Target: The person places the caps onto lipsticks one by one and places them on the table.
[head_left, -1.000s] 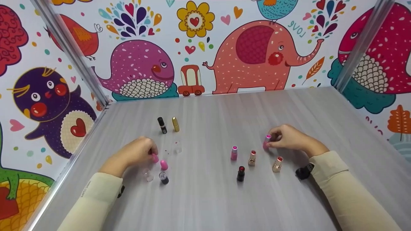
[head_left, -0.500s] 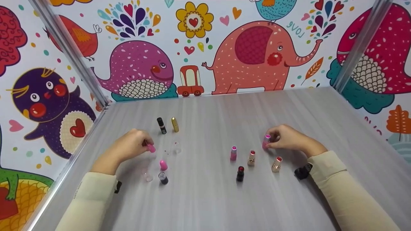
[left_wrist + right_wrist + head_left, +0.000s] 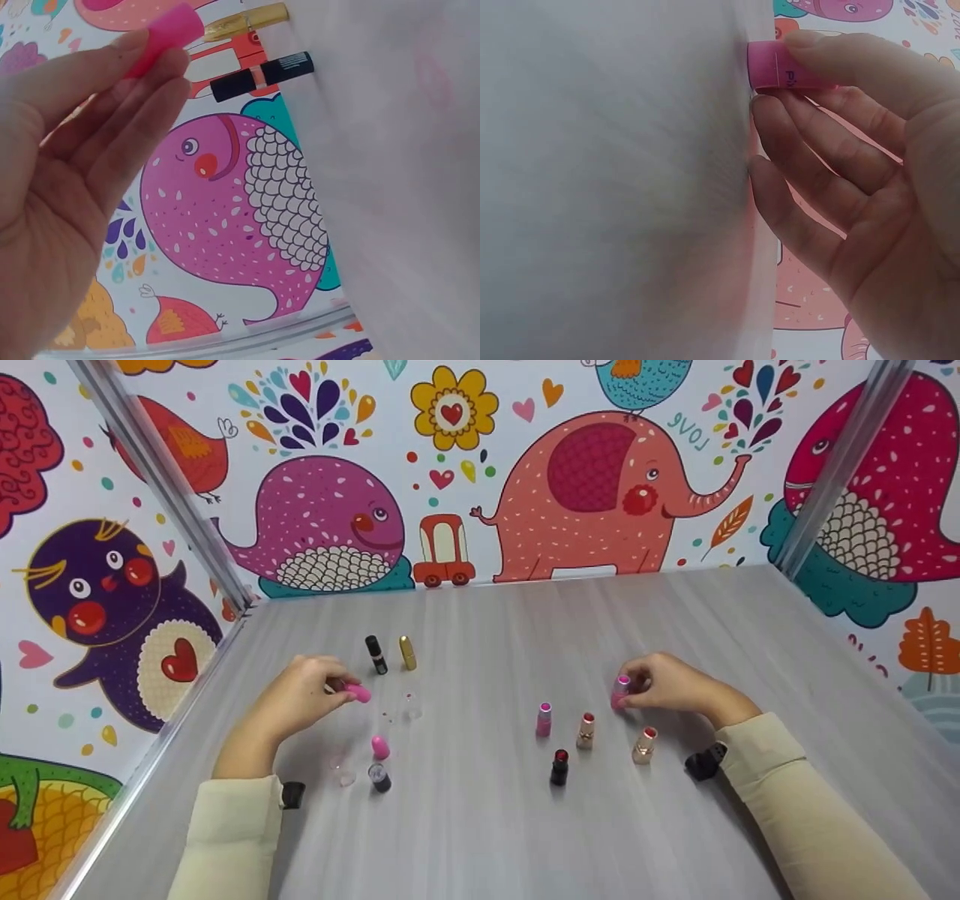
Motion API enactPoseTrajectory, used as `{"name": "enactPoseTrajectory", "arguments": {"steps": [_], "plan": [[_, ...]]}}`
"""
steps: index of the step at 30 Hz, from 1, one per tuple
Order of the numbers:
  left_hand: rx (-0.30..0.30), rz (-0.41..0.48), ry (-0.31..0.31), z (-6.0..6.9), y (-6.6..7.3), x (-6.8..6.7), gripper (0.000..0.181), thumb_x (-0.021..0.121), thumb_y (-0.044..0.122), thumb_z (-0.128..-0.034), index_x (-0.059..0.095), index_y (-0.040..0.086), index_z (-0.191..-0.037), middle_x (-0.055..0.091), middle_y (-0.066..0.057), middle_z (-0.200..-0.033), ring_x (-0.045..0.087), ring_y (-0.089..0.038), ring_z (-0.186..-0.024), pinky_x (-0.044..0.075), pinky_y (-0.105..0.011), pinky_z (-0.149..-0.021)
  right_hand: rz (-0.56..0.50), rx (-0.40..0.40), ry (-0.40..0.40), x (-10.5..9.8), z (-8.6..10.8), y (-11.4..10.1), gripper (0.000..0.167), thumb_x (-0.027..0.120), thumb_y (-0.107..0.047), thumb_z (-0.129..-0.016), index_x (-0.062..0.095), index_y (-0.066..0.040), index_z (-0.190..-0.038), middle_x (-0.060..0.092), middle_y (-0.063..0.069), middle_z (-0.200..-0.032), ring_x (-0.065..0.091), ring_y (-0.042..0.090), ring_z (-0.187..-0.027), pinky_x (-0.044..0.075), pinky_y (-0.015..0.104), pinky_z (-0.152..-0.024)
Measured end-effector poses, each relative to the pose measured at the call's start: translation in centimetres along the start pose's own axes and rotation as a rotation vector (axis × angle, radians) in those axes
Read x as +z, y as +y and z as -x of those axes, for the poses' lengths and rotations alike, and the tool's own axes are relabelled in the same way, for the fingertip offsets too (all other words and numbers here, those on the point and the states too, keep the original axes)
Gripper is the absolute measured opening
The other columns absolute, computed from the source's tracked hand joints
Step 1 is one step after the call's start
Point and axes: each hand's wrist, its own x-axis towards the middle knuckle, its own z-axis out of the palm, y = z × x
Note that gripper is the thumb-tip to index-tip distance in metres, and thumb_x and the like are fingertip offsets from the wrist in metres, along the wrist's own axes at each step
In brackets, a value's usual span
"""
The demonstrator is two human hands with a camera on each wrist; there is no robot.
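Note:
My left hand (image 3: 309, 694) pinches a pink lipstick cap (image 3: 358, 692) between thumb and fingertips, raised off the table and lying nearly sideways. The left wrist view shows the same pink cap (image 3: 174, 31) from its side. At the right, my right hand (image 3: 671, 684) grips an uncapped pink lipstick (image 3: 619, 695) that stands upright on the table, its magenta tip showing. Its pink base (image 3: 769, 66) touches the tabletop in the right wrist view. A second uncapped pink lipstick (image 3: 544, 721) stands to its left. Another pink cap (image 3: 380, 748) is below my left hand.
Two gold lipsticks (image 3: 586, 733) and a black lipstick (image 3: 559, 769) stand uncapped near my right hand. A closed black lipstick (image 3: 376, 655) and a gold one (image 3: 407, 652) stand behind. Clear caps (image 3: 412, 706) and a dark cap (image 3: 379, 778) are at left. A printed wall (image 3: 480, 472) bounds the table.
My left hand has lifted the pink cap and carried it away from me, toward the black and gold lipsticks. My right hand stays in place on the pink lipstick.

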Motion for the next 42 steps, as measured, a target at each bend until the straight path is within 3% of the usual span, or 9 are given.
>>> {"name": "enactPoseTrajectory", "arguments": {"steps": [6, 16, 19, 26, 34, 42], "plan": [[-0.014, 0.076, 0.084, 1.0, -0.2, 0.3, 0.011, 0.082, 0.002, -0.0927, 0.083, 0.003, -0.104, 0.078, -0.006, -0.098, 0.074, -0.02, -0.087, 0.066, -0.04, -0.083, -0.007, -0.001, -0.004, 0.4, -0.1, -0.2, 0.014, 0.089, -0.01, -0.087, 0.076, -0.011, -0.094, 0.07, -0.003, -0.086, 0.062, 0.015, -0.081, 0.053, 0.023, -0.068], [-0.024, 0.219, 0.215, 2.0, 1.1, -0.4, 0.015, 0.085, 0.007, -0.092, 0.084, 0.006, -0.107, 0.08, -0.007, -0.103, 0.076, -0.02, -0.086, 0.061, -0.016, -0.077, 0.014, -0.011, -0.012, 0.2, 0.1, -0.4, 0.013, 0.087, -0.01, -0.088, 0.076, -0.01, -0.093, 0.071, -0.003, -0.087, 0.064, 0.013, -0.082, 0.054, 0.024, -0.07], [-0.028, 0.268, 0.25, 1.6, 1.6, -0.1, 0.016, 0.085, 0.01, -0.0924, 0.084, 0.008, -0.108, 0.08, -0.007, -0.104, 0.076, -0.018, -0.086, 0.061, -0.016, -0.078, 0.024, -0.015, -0.014, 0.0, 0.2, -0.3, 0.011, 0.087, -0.011, -0.089, 0.076, -0.011, -0.093, 0.072, -0.004, -0.086, 0.065, 0.013, -0.082, 0.055, 0.024, -0.07], [-0.037, 0.309, 0.261, 0.9, 2.7, 1.0, 0.018, 0.085, 0.016, -0.0931, 0.084, 0.012, -0.111, 0.079, -0.002, -0.105, 0.076, -0.016, -0.089, 0.06, -0.018, -0.079, 0.06, -0.011, 0.035, -1.1, 0.4, -0.3, 0.014, 0.086, -0.018, -0.09, 0.075, -0.011, -0.095, 0.074, -0.003, -0.088, 0.071, 0.017, -0.087, 0.057, 0.028, -0.076], [-0.033, 0.395, 0.342, 0.0, 3.6, 1.7, 0.016, 0.085, 0.012, -0.0929, 0.084, 0.007, -0.108, 0.079, -0.006, -0.103, 0.075, -0.014, -0.087, 0.062, -0.019, -0.08, 0.066, 0.089, 0.09, -2.5, 0.6, -1.0, 0.021, 0.084, -0.016, -0.092, 0.075, -0.004, -0.107, 0.074, 0.004, -0.096, 0.07, 0.023, -0.092, 0.06, 0.043, -0.088], [-0.064, 0.434, 0.417, -0.5, 4.8, 2.1, 0.021, 0.086, 0.01, -0.0915, 0.083, 0.006, -0.112, 0.078, -0.009, -0.107, 0.075, -0.008, -0.092, 0.061, -0.019, -0.085, 0.072, 0.059, 0.174, -3.5, 1.0, -2.6, 0.021, 0.082, -0.011, -0.093, 0.076, -0.002, -0.111, 0.076, 0.004, -0.096, 0.07, 0.02, -0.09, 0.059, 0.028, -0.08]]}}
